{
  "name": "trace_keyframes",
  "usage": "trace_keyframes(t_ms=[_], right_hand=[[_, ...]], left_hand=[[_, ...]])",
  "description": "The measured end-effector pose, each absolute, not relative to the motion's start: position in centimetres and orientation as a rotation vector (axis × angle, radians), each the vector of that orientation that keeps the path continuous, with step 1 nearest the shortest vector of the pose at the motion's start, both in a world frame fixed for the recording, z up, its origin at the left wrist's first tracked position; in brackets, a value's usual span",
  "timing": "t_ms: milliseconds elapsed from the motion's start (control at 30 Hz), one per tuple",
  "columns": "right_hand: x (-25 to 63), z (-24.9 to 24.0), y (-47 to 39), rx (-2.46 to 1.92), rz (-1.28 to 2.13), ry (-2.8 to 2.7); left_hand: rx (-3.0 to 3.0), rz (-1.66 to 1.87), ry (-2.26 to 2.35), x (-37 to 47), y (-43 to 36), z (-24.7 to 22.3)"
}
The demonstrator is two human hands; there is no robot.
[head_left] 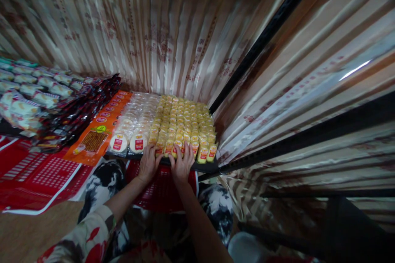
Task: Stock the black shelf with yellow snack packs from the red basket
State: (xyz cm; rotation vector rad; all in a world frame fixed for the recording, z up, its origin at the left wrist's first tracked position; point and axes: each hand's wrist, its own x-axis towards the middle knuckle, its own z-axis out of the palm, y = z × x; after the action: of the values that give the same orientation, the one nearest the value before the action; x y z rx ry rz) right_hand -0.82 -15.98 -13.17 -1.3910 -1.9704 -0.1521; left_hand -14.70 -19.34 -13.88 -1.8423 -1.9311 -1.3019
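Note:
Small yellow wrapped snack packs [182,117] stand in tight rows at the right end of a dark shelf. My left hand [149,162] rests against the front left corner of these rows, its fingers bent and apart, near the clear-wrapped round white crackers [136,141]. Beside it, my right hand [182,163] lies on the front row with its fingers spread over several packs and its thumb toward the left hand. Both hands touch the yellow packs, and neither lifts one off the shelf. The fingertips partly cover the packs' red and white labels.
Left of the crackers lies an orange snack bag [92,135], then a heap of dark packets [82,107] and white packets [23,107]. Red perforated baskets [40,176] sit below. Black metal posts [259,45] and striped, printed sheeting [173,28] stand behind and to the right.

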Motion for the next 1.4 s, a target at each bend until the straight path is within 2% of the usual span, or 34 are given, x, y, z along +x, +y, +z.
trace_keyframes(t_ms=[1400], right_hand=[[-2.0,-12.8,-15.9,-1.429,-0.234,-1.945]], left_hand=[[-1.827,-1.387,-1.865,-14.3,-18.6,-14.5]])
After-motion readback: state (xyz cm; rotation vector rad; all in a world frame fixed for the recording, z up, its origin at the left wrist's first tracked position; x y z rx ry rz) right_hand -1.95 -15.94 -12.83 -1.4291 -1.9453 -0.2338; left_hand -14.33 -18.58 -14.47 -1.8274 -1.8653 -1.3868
